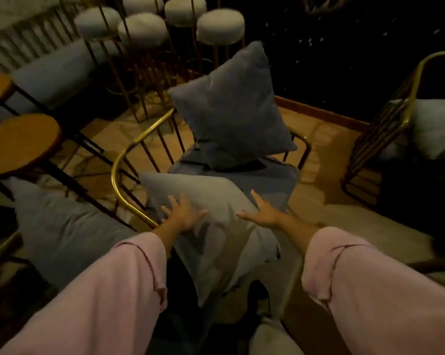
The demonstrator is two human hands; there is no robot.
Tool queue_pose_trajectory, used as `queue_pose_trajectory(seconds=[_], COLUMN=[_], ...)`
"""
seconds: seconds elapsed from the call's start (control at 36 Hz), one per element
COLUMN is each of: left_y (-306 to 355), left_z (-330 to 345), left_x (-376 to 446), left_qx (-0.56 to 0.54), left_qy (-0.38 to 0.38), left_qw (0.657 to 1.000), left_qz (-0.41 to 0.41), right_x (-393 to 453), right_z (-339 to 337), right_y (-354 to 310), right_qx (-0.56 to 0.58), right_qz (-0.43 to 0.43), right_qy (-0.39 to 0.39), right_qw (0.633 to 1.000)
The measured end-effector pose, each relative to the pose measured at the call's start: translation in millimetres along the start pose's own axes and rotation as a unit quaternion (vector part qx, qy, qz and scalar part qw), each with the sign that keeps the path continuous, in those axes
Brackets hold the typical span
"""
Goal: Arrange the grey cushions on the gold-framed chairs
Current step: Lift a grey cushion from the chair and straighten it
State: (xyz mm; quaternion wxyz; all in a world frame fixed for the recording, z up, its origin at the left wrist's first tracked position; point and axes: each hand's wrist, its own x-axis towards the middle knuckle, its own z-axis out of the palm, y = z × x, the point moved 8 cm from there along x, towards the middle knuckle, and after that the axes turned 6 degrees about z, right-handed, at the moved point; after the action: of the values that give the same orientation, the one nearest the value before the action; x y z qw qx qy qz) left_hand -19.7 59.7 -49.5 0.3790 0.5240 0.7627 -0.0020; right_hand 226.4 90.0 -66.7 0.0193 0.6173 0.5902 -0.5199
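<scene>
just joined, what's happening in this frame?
A person in pink sleeves is pressing both hands flat on a grey cushion lying across the near edge of a gold-framed chair. The left hand and right hand are open, fingers spread, with no closed grip. A second grey cushion already stands on one corner against the chair's back. More cushions and white stools sit around.

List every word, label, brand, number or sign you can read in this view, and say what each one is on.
None: no readable text shows anywhere.
The two grey cushions on the gold-framed chair, the upright one and the near one under the left hand and right hand, show plain fabric, no tag.
The white stools and round wooden tables are unmarked.
The picture is dim and blurred, so small print could be missed.
</scene>
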Motion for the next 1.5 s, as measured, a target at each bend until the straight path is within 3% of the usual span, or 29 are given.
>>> queue_pose_trajectory(seconds=[0.06,0.22,0.44,0.58,0.72,0.83,0.97,1.22,1.5], left_y=[-5,-20,-51,-55,-55,-44,-22,15,-29], left_z=[8,24,19,16,13,6,-9,-83,-203], left_x=[12,44,73,77,75,67,51,16,-101], left_qx=[-0.031,-0.031,-0.098,-0.162,-0.151,-0.153,-0.155,-0.162,-0.253], left_qy=[0.026,0.131,0.192,0.237,0.238,0.252,0.252,0.266,0.41], left_qw=[0.998,0.983,0.959,0.931,0.927,0.927,0.933,0.946,0.876], left_qz=[-0.05,-0.127,-0.186,-0.225,-0.247,-0.233,-0.205,-0.09,-0.012], right_x=[22,92,151,170,169,157,137,80,-30], right_z=[0,20,28,26,23,18,11,-21,-38], right_y=[2,46,89,113,101,87,88,46,-112], right_qx=[0.032,0.111,0.075,0.187,0.249,0.274,0.272,0.279,0.217], right_qz=[-0.013,0.088,0.156,0.199,0.176,0.123,0.123,0.099,-0.043], right_qy=[-0.014,-0.059,-0.024,-0.016,-0.013,0.005,0.034,0.11,0.208], right_qw=[0.999,0.988,0.985,0.962,0.952,0.954,0.954,0.949,0.953])
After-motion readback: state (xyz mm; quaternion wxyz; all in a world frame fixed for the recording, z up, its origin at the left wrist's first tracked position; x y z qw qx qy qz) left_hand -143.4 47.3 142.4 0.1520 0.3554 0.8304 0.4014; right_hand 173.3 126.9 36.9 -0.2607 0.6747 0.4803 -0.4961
